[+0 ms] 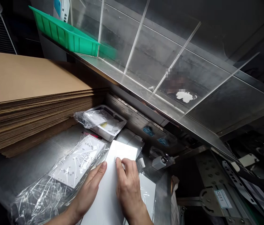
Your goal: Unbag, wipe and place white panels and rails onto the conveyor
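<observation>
A long white panel point(122, 150) lies in front of me on the metal bench. My left hand point(91, 184) is at its left edge, the thumb along the rim and the other fingers mostly hidden, gripping the panel's side. On the panel's face rests my right hand point(128, 181), its fingers curled in a pinch; a bit of something white shows at the fingertips, too small to name. Left of the panel is a light plate with small holes in a clear plastic bag point(78, 161). Another white piece in clear film point(147, 190) lies to the right.
Stacked cardboard sheets point(29, 81) rise at the left. Behind the panel stand a grey plastic tray point(110, 134) with papers and a small bottle point(159, 162). A green bin point(68, 37) sits on the shelf with clear dividers. Metal machine parts point(212, 200) are at right.
</observation>
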{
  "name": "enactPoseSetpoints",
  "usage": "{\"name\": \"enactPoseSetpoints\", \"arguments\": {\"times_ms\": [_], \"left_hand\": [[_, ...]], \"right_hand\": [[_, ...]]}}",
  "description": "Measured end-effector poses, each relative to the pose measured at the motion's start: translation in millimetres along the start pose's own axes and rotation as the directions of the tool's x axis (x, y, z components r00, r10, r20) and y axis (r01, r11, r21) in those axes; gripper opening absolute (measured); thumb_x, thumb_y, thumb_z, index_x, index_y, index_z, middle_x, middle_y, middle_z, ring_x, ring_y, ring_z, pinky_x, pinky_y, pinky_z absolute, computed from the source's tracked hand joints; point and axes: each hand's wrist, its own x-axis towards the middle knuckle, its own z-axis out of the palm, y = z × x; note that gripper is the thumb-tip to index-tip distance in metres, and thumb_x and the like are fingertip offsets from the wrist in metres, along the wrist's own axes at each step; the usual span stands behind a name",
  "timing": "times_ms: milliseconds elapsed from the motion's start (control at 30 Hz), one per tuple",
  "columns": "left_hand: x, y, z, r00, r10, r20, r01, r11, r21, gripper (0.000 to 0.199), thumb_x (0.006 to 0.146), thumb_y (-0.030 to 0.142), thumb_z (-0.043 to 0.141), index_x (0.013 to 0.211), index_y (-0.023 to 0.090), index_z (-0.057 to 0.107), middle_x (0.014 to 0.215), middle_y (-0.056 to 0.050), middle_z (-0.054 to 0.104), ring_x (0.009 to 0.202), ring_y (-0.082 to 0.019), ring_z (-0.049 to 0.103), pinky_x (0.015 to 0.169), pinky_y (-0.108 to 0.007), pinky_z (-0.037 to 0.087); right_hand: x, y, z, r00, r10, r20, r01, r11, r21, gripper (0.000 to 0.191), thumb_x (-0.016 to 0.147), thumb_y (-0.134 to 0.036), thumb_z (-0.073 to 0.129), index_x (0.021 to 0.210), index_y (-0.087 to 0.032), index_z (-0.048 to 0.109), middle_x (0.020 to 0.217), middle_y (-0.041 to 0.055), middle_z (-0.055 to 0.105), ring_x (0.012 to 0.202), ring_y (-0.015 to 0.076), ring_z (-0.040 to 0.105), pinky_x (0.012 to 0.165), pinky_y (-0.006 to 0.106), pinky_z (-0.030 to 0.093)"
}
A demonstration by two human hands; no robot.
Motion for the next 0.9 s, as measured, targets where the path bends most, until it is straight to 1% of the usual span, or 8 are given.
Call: {"name": "enactPoseSetpoints", "arguments": {"times_ms": [133, 267, 400, 467, 533, 600, 733, 900], "left_hand": [[0, 2, -5.5, 1.000, -0.005, -0.017, 0.005, 1.000, 0.001, 0.056, 0.071, 0.060, 0.058, 0.114, 0.023, 0.060, 0.121, -0.004, 0.061, 0.121, -0.032, 0.045, 0.095, -0.038, 0.044], [3, -1, -12.8, 0.999, 0.017, 0.041, -0.016, 1.000, -0.025, 0.056, 0.073, 0.057, 0.058, 0.116, 0.021, 0.058, 0.122, -0.005, 0.060, 0.119, -0.030, 0.047, 0.094, -0.037, 0.045], [5, -8, -16.8, 0.996, 0.041, -0.081, -0.045, 0.998, -0.050, 0.046, 0.073, 0.049, 0.063, 0.111, 0.023, 0.061, 0.130, -0.003, 0.054, 0.127, -0.027, 0.040, 0.103, -0.035, 0.037], [4, -8, -17.6, 0.995, 0.061, -0.077, -0.065, 0.997, -0.049, 0.043, 0.071, 0.046, 0.067, 0.108, 0.023, 0.063, 0.128, -0.003, 0.056, 0.127, -0.026, 0.040, 0.103, -0.032, 0.038], [3, -6, -17.2, 0.998, 0.067, 0.011, -0.066, 0.994, -0.083, 0.044, 0.072, 0.045, 0.066, 0.110, 0.023, 0.062, 0.120, -0.005, 0.062, 0.121, -0.027, 0.047, 0.096, -0.031, 0.044], [3, -2, -16.7, 0.982, 0.033, 0.186, -0.005, 0.988, -0.152, 0.051, 0.074, 0.045, 0.064, 0.119, 0.024, 0.056, 0.111, -0.006, 0.067, 0.107, -0.028, 0.058, 0.082, -0.034, 0.052], [13, -2, -20.9, 0.921, -0.037, 0.388, 0.162, 0.942, -0.295, 0.063, 0.073, 0.039, 0.067, 0.128, 0.019, 0.045, 0.087, -0.008, 0.073, 0.071, -0.027, 0.068, 0.058, -0.035, 0.054], [30, -16, -34.0, 0.808, -0.164, 0.566, 0.456, 0.782, -0.425, 0.050, 0.077, 0.045, 0.060, 0.110, 0.007, 0.059, 0.068, -0.010, 0.071, 0.056, -0.024, 0.066, 0.056, -0.032, 0.052]], "right_hand": [[0, -2, 7, 1.000, 0.027, -0.012, -0.027, 0.999, -0.021, 0.046, 0.085, -0.001, 0.033, 0.129, -0.011, 0.041, 0.092, 0.0134, 0.055, 0.082, 0.0220, 0.049, 0.063, 0.036, 0.049], [-5, -3, 11, 1.000, -0.015, -0.002, 0.015, 1.000, 0.016, 0.047, 0.085, -0.003, 0.033, 0.131, -0.012, 0.039, 0.093, 0.0129, 0.054, 0.081, 0.0217, 0.047, 0.064, 0.036, 0.049], [-8, -4, 14, 1.000, -0.009, -0.008, 0.009, 1.000, -0.003, 0.048, 0.083, -0.001, 0.033, 0.129, -0.010, 0.041, 0.091, 0.0131, 0.053, 0.081, 0.0221, 0.047, 0.062, 0.035, 0.049], [-8, -5, 17, 0.999, -0.032, -0.001, 0.032, 0.999, 0.004, 0.048, 0.083, -0.001, 0.035, 0.130, -0.008, 0.040, 0.090, 0.0131, 0.052, 0.079, 0.0218, 0.047, 0.061, 0.035, 0.049], [-2, -3, 16, 0.999, -0.034, 0.010, 0.034, 0.999, 0.018, 0.047, 0.084, -0.002, 0.036, 0.129, -0.010, 0.041, 0.090, 0.0125, 0.053, 0.080, 0.0219, 0.048, 0.062, 0.035, 0.049], [5, 1, 9, 1.000, 0.002, -0.021, 0.000, 0.998, 0.063, 0.046, 0.084, -0.002, 0.034, 0.128, -0.014, 0.044, 0.091, 0.0114, 0.052, 0.083, 0.0217, 0.048, 0.065, 0.036, 0.049], [4, 9, -22, 0.991, 0.043, -0.128, 0.005, 0.936, 0.353, 0.046, 0.086, -0.003, 0.034, 0.126, -0.021, 0.048, 0.098, 0.0093, 0.049, 0.090, 0.0197, 0.051, 0.075, 0.036, 0.048], [-37, -17, -27, 0.983, 0.068, -0.170, 0.022, 0.879, 0.477, 0.032, 0.086, -0.016, 0.050, 0.112, -0.032, 0.059, 0.081, 0.0023, 0.053, 0.067, 0.0162, 0.056, 0.053, 0.028, 0.048]]}}
